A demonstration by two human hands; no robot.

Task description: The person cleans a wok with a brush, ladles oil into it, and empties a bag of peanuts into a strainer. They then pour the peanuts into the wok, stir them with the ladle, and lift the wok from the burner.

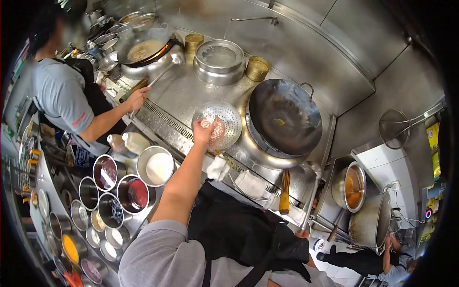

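My left hand is over a round perforated metal strainer on the steel range, its fingers drawn together at a whitish and pinkish mass in the strainer. Exactly what they pinch I cannot make out. Just right of the strainer sits a large dark wok, with light smoke or steam along its inner wall. Down by the range's front edge, my right hand shows only in part beside my black apron, its fingers mostly hidden. Between the hands lie a folded white cloth and a bamboo brush.
A co-worker stands at left, one hand on a handle near another wok. Steel pots of sauces, including a white one, crowd the left. A water pot stands behind. Another person handles a big pot at lower right.
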